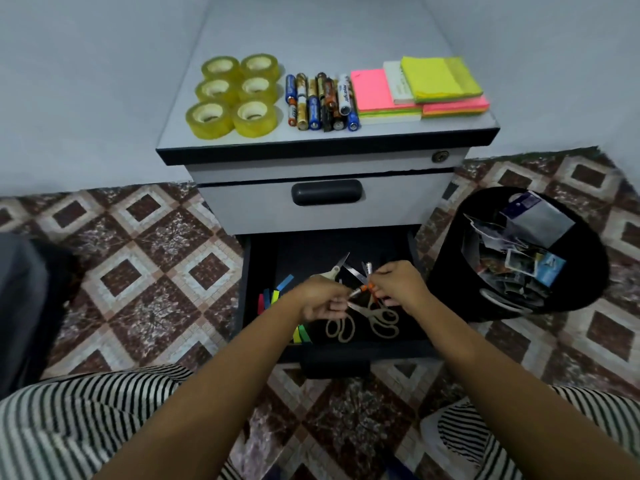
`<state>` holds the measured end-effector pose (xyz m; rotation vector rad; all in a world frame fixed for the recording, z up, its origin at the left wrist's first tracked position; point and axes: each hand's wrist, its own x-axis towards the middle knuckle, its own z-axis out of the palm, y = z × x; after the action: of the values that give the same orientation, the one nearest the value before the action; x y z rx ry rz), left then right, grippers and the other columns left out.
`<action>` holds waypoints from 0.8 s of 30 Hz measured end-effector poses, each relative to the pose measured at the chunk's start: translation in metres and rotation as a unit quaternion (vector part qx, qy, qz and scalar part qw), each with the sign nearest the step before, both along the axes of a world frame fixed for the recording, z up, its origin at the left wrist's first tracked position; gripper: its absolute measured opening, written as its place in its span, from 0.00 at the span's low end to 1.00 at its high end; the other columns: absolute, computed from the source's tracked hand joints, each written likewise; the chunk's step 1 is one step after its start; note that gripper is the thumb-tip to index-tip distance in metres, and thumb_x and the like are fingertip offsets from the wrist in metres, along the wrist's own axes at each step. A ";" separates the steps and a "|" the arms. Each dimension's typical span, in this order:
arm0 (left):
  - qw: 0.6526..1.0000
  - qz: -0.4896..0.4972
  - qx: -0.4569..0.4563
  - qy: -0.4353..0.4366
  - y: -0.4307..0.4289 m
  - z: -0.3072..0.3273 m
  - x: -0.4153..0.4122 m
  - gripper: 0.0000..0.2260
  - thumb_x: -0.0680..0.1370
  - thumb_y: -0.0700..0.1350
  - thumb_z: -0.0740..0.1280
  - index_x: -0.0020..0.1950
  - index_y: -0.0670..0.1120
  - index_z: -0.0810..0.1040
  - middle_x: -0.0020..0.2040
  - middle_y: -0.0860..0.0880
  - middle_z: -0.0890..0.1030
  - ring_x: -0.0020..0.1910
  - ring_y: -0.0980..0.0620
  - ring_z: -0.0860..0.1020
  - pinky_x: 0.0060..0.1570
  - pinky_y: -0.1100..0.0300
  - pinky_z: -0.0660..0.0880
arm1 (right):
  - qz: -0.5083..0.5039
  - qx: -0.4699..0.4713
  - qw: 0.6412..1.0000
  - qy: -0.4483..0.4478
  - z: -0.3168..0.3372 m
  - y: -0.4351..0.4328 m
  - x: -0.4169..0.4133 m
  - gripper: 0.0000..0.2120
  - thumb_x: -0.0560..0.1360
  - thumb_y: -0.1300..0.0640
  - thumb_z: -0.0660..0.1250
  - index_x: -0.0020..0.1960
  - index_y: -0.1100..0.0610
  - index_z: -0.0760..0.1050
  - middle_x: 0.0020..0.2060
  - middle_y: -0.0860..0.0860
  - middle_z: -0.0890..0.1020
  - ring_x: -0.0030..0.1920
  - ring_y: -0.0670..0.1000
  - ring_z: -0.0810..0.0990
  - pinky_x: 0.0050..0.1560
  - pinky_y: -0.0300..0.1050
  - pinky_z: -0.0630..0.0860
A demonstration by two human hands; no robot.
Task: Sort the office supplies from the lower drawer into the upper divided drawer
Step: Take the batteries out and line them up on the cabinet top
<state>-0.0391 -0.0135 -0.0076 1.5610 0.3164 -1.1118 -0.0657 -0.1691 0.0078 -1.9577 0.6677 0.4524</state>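
Left hand (323,303) and right hand (398,285) each pinch an end of an orange-and-silver item (364,289) with curled fingers, above scissors (382,319) in the lower drawer (346,355)

We see a plain pale grey wall (86,81) at 12 o'clock, evenly lit. A floor (145,271) tiled in brown-and-cream diamonds spans 9 to 3 o'clock. A grey, black-edged cabinet (322,29) stands against the wall; a black bin (446,282) stands at 3 o'clock.
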 end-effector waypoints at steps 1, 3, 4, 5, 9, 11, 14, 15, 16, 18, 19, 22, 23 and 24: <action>1.000 0.021 -0.016 0.007 0.003 0.005 -0.001 0.08 0.78 0.36 0.62 0.40 0.43 0.73 0.32 0.49 0.72 0.29 0.57 0.74 0.38 0.62 0.79 | -0.008 0.017 1.000 -0.006 0.006 0.002 -0.002 0.06 0.74 0.59 0.67 0.43 0.62 0.78 0.38 0.59 0.80 0.34 0.52 0.77 0.34 0.41 0.74; 0.998 0.047 -0.049 0.003 0.009 0.022 -0.004 0.07 0.78 0.35 0.62 0.43 0.42 0.75 0.33 0.48 0.78 0.29 0.58 0.78 0.37 0.63 0.79 | -0.010 0.039 0.999 -0.021 0.024 0.006 -0.006 0.04 0.75 0.61 0.66 0.43 0.62 0.77 0.37 0.58 0.78 0.31 0.49 0.75 0.31 0.38 0.70; 0.996 0.057 -0.067 -0.004 0.011 0.033 -0.005 0.06 0.78 0.34 0.61 0.44 0.41 0.76 0.32 0.48 0.80 0.29 0.58 0.79 0.36 0.63 0.79 | -0.005 0.045 0.998 -0.032 0.037 0.007 -0.007 0.05 0.75 0.61 0.66 0.41 0.61 0.76 0.36 0.58 0.78 0.30 0.49 0.74 0.30 0.38 0.70; 0.994 0.067 -0.084 -0.008 0.014 0.042 -0.005 0.06 0.79 0.33 0.61 0.45 0.40 0.76 0.31 0.48 0.81 0.28 0.57 0.80 0.35 0.63 0.80 | 0.002 0.047 0.998 -0.043 0.047 0.007 -0.007 0.06 0.75 0.61 0.66 0.40 0.60 0.75 0.36 0.58 0.77 0.30 0.49 0.75 0.30 0.38 0.70; 0.982 0.098 -0.152 -0.043 0.020 0.094 0.002 0.07 0.79 0.32 0.59 0.46 0.39 0.76 0.32 0.45 0.82 0.30 0.54 0.82 0.36 0.61 0.81 | 0.040 0.027 0.995 -0.084 0.101 0.008 0.000 0.07 0.76 0.59 0.67 0.40 0.58 0.74 0.34 0.53 0.78 0.32 0.46 0.76 0.30 0.37 0.72; 0.978 0.105 -0.171 -0.064 0.019 0.120 0.008 0.09 0.79 0.31 0.58 0.47 0.40 0.76 0.31 0.45 0.81 0.29 0.54 0.81 0.35 0.60 0.81 | 0.047 0.030 0.993 -0.107 0.127 0.010 0.004 0.07 0.76 0.59 0.66 0.39 0.57 0.74 0.33 0.52 0.77 0.31 0.45 0.75 0.30 0.37 0.72; 0.973 0.101 -0.183 -0.098 0.017 0.158 0.013 0.11 0.79 0.30 0.57 0.47 0.39 0.77 0.29 0.45 0.80 0.28 0.54 0.81 0.35 0.60 0.81 | 0.054 0.018 0.986 -0.157 0.163 0.015 0.007 0.07 0.75 0.60 0.67 0.39 0.58 0.75 0.32 0.53 0.78 0.31 0.46 0.76 0.28 0.35 0.73; 0.972 0.100 -0.185 -0.106 0.017 0.166 0.014 0.10 0.79 0.30 0.57 0.46 0.38 0.77 0.29 0.44 0.80 0.28 0.54 0.81 0.35 0.59 0.81 | 0.055 0.015 0.984 -0.167 0.171 0.016 0.008 0.06 0.75 0.60 0.67 0.40 0.59 0.76 0.32 0.53 0.78 0.31 0.46 0.76 0.27 0.35 0.73; 0.970 0.099 -0.187 -0.116 0.017 0.176 0.015 0.10 0.79 0.30 0.57 0.46 0.37 0.76 0.29 0.44 0.80 0.28 0.54 0.80 0.36 0.59 0.81 | 0.055 0.014 0.983 -0.176 0.180 0.017 0.009 0.05 0.75 0.60 0.67 0.41 0.60 0.76 0.32 0.53 0.78 0.31 0.46 0.77 0.27 0.35 0.73; 0.966 0.102 -0.192 -0.139 0.020 0.194 0.017 0.09 0.79 0.30 0.57 0.45 0.37 0.76 0.30 0.43 0.80 0.28 0.54 0.80 0.36 0.59 0.80 | 0.053 0.013 0.980 -0.192 0.195 0.018 0.014 0.05 0.75 0.60 0.67 0.41 0.61 0.77 0.31 0.53 0.79 0.30 0.46 0.77 0.28 0.36 0.75; 0.963 0.105 -0.193 -0.156 0.022 0.203 0.018 0.09 0.79 0.31 0.58 0.44 0.37 0.76 0.32 0.43 0.80 0.28 0.53 0.81 0.36 0.59 0.80 | 0.052 0.008 0.978 -0.201 0.203 0.018 0.018 0.06 0.75 0.60 0.68 0.40 0.60 0.78 0.30 0.53 0.79 0.30 0.46 0.77 0.29 0.36 0.76; 0.957 0.116 -0.166 -0.210 0.025 0.221 0.023 0.07 0.79 0.33 0.61 0.43 0.40 0.74 0.37 0.43 0.78 0.30 0.52 0.81 0.36 0.60 0.80 | 0.049 -0.001 0.973 -0.225 0.224 0.018 0.029 0.06 0.74 0.60 0.68 0.39 0.60 0.77 0.30 0.54 0.79 0.30 0.46 0.78 0.27 0.35 0.76; 0.954 0.113 -0.145 -0.236 0.026 0.226 0.027 0.07 0.78 0.33 0.62 0.42 0.41 0.73 0.37 0.43 0.78 0.32 0.52 0.81 0.35 0.60 0.80 | 0.046 -0.004 0.971 -0.235 0.232 0.018 0.033 0.05 0.74 0.60 0.68 0.40 0.59 0.77 0.31 0.54 0.79 0.30 0.46 0.78 0.27 0.35 0.75; 0.951 0.108 -0.121 -0.262 0.027 0.230 0.031 0.07 0.78 0.34 0.63 0.41 0.42 0.73 0.38 0.44 0.78 0.34 0.51 0.80 0.35 0.61 0.80 | 0.042 -0.009 0.969 -0.243 0.240 0.018 0.037 0.05 0.74 0.61 0.68 0.39 0.59 0.76 0.30 0.54 0.79 0.30 0.47 0.77 0.27 0.36 0.75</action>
<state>-0.0077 0.0140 0.2222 1.4949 -0.0134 -0.5142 -0.0284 -0.1508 0.2475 -2.0141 0.2758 0.0074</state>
